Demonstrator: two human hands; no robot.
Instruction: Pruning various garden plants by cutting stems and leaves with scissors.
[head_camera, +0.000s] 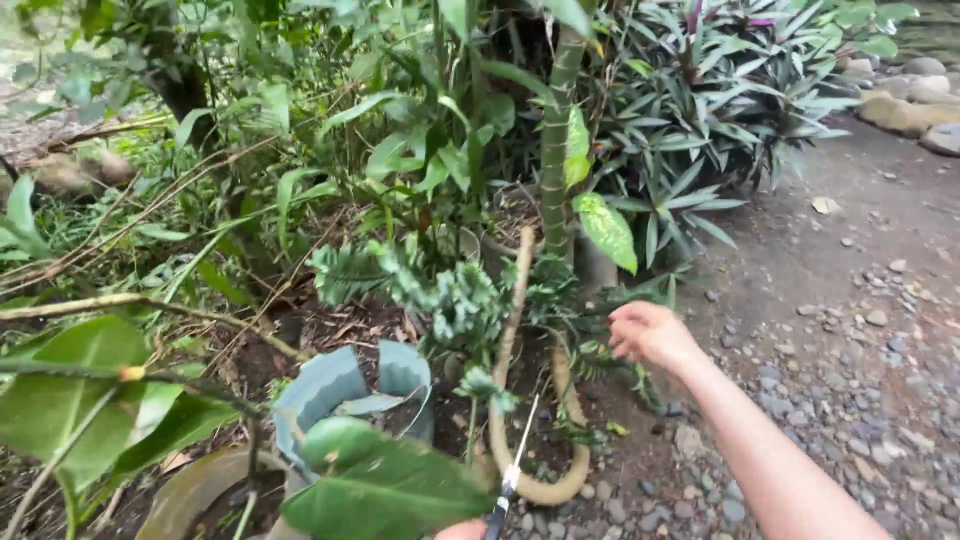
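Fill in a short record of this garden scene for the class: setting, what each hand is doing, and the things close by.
setting: garden bed beside a gravel path
right hand: reaching into leafy plant stems, fingers closed
left hand: barely in view at bottom edge, gripping shears, blades pointing up
near the blades: curved tan stem
nearby: broken grey pot, green ringed trunk, large leaf

An outdoor garden, seen from above. Dense green plants fill the left and centre: broad leaves (70, 385), a ringed green stalk (556, 130), and a clump of striped, purple-tinged foliage (720, 100). Bare soil with dry leaves lies beneath them. A cracked grey pot (345, 385) sits on the ground. To the right runs a gravel path (850, 330), edged at the far corner by rounded stones (905, 100).
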